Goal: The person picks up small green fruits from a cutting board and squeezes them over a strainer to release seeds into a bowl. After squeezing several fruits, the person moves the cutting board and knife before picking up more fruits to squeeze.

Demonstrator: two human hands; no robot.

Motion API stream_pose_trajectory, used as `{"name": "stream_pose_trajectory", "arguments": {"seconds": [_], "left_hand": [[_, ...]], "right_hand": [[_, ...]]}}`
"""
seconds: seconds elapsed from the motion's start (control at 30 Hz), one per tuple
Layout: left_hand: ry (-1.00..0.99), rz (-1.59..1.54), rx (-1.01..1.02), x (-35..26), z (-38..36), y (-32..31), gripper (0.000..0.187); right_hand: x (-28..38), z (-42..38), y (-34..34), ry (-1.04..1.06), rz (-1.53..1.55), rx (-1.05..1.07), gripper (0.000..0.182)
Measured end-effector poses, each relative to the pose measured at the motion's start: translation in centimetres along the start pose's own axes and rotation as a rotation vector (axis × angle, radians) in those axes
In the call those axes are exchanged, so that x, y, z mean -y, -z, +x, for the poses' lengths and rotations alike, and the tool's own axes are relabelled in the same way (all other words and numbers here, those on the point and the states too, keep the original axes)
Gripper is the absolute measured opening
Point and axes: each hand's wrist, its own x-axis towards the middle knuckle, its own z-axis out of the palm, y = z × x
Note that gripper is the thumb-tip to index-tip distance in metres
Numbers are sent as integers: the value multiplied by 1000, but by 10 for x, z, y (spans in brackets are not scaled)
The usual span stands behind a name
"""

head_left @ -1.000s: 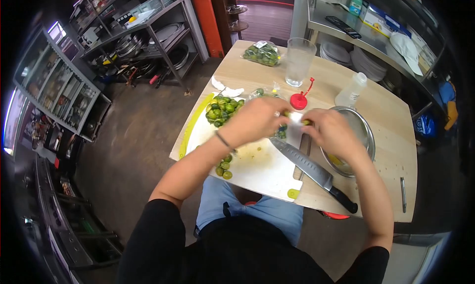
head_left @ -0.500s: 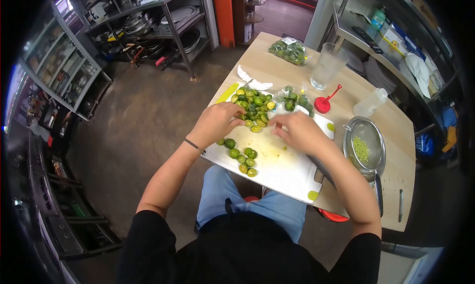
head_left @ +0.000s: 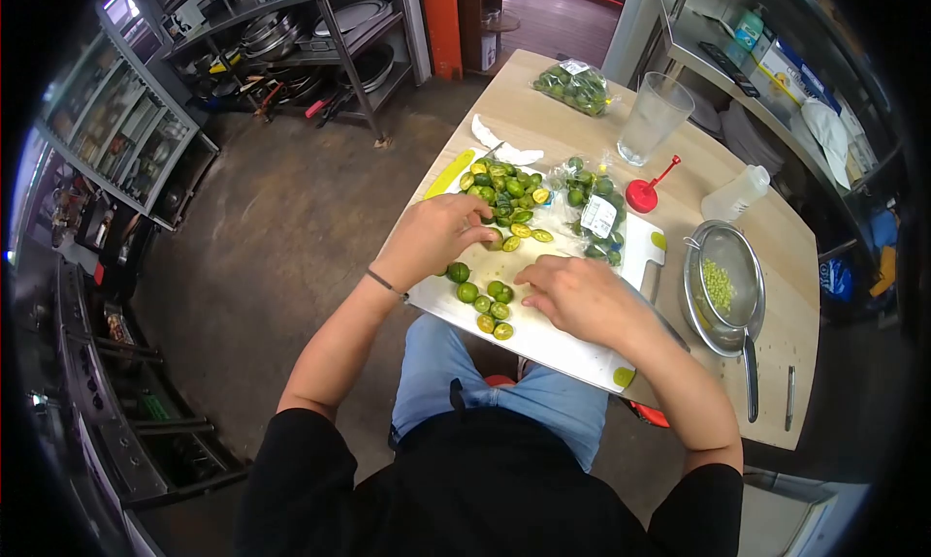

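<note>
My left hand (head_left: pixel 438 237) is at the near-left side of a heap of cut calamansi (head_left: pixel 504 190), thumb and fingers apart. Its thumb tip lies against a calamansi half (head_left: pixel 496 239). Low over the white cutting board (head_left: pixel 567 339), my right hand (head_left: pixel 574 293) is open, fingers loosely curled and nothing visible in them. Between my hands and the board's near edge lie several whole and halved calamansi (head_left: pixel 483 307). A clear bag of whole green calamansi (head_left: pixel 599 218) rests beyond my right hand. Partly hidden by my right forearm is a knife (head_left: pixel 674 332).
On the right of the wooden table, a strainer holding pale seeds (head_left: pixel 718 286) sits over a metal bowl. Beyond are a plastic bottle (head_left: pixel 735 193), red cap with spout (head_left: pixel 642 196), clear pitcher (head_left: pixel 655 121), another calamansi bag (head_left: pixel 572 87) and crumpled tissue (head_left: pixel 504 145). A pen-like stick (head_left: pixel 789 397) lies at right.
My right hand has moved back from the heap toward me, over the bare board. My left hand stays by the heap, with a calamansi half now at its thumb. The view has shifted slightly.
</note>
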Motion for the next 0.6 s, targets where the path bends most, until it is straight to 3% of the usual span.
{"name": "stream_pose_trajectory", "arguments": {"seconds": [0.17,0.23,0.33,0.57,0.6], "left_hand": [[-34,17,134,-2,-20,31,27],[-153,37,244,-5,-29,39,27],[-80,14,341,-10,-35,39,27],[-115,-15,198,-4,-28,20,29],[-97,-47,111,-9,-21,22,29]], "right_hand": [[6,10,-13,25,-50,-47,26],[6,20,-21,85,-42,-75,26],[9,35,-26,120,-67,-120,25],[-6,30,-28,107,-53,-144,29],[-7,25,-23,107,0,-268,33]]}}
